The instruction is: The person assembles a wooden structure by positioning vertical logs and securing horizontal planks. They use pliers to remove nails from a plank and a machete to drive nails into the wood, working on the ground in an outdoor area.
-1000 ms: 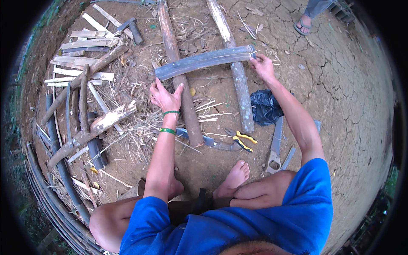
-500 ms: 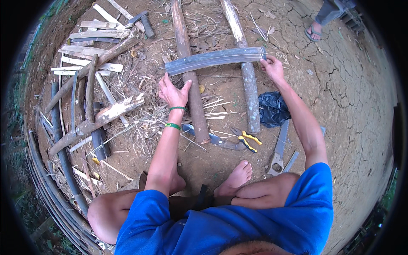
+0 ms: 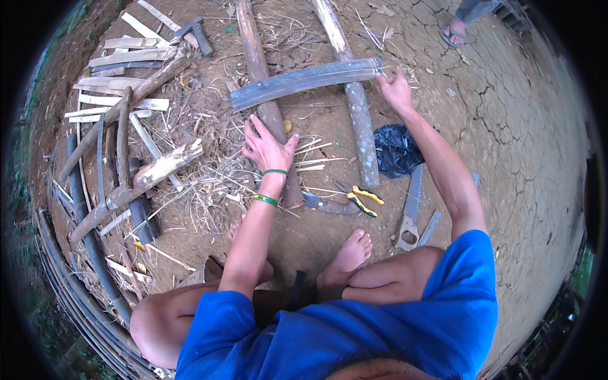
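A grey split bamboo slat (image 3: 304, 83) lies crosswise over two wooden poles, its right end a little farther off than its left. My left hand (image 3: 269, 149) is open, fingers spread, over the left pole (image 3: 256, 57), just below the slat and apart from it. At the slat's right end is my right hand (image 3: 396, 94), thumb and finger apart, the fingertips close by; whether they touch it I cannot tell. The right pole (image 3: 360, 126) runs under the slat near that end. Yellow-handled pliers (image 3: 362, 197) and a curved-handled blade (image 3: 329, 205) lie nearer me.
A handsaw (image 3: 410, 212) lies on the right below a black plastic bag (image 3: 397, 150). Split bamboo pieces (image 3: 130, 58), a hammer (image 3: 197, 35) and thick branches (image 3: 142, 177) fill the left. Another person's sandalled foot (image 3: 454, 31) stands at the far right.
My left hand has come off the slat's left end, moved nearer me and spread its fingers. My right hand's fingers have loosened at the other end. The slat still rests across both poles.
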Tool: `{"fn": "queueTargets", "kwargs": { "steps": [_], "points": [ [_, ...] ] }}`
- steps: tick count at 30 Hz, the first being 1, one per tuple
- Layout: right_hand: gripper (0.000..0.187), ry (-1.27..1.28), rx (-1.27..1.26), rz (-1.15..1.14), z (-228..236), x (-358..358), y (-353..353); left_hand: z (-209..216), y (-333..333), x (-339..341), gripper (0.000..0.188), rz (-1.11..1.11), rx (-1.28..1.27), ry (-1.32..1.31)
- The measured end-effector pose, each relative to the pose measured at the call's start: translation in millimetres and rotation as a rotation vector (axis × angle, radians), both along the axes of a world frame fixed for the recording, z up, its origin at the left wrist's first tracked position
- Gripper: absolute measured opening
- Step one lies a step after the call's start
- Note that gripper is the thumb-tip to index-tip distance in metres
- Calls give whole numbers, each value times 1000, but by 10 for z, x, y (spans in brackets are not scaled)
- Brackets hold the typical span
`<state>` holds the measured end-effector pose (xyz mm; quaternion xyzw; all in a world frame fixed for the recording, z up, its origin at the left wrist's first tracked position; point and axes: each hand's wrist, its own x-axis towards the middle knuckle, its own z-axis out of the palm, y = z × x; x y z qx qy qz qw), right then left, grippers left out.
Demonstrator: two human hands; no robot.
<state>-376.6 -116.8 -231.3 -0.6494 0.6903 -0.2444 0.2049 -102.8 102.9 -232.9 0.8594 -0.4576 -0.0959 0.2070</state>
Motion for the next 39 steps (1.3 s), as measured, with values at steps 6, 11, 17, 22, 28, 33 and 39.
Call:
{"fn": "queueTargets", "kwargs": {
  "steps": [6, 11, 17, 22, 28, 33, 39],
  "points": [
    [73, 367, 162, 419, 337, 155, 922, -29, 254, -203, 121, -45, 94, 92],
    [119, 434, 386, 518, 297, 170, 1323, -94, 289, -170, 119, -73, 49, 168],
    [122, 302, 325, 532, 76, 107, 1320, -171, 274, -133, 120, -82, -16, 190],
    [123, 278, 317, 538, 75, 83, 1316, -156, 266, -124, 120, -88, -28, 215],
    [123, 263, 312, 540, 67, 64, 1318, -140, 276, -125, 120, -92, -17, 228],
    [123, 258, 304, 549, 47, 86, 1319, -169, 285, -109, 121, -94, -18, 218],
    [128, 272, 311, 553, 67, 73, 1328, -161, 281, -97, 123, -114, 5, 201]
  ]
}}
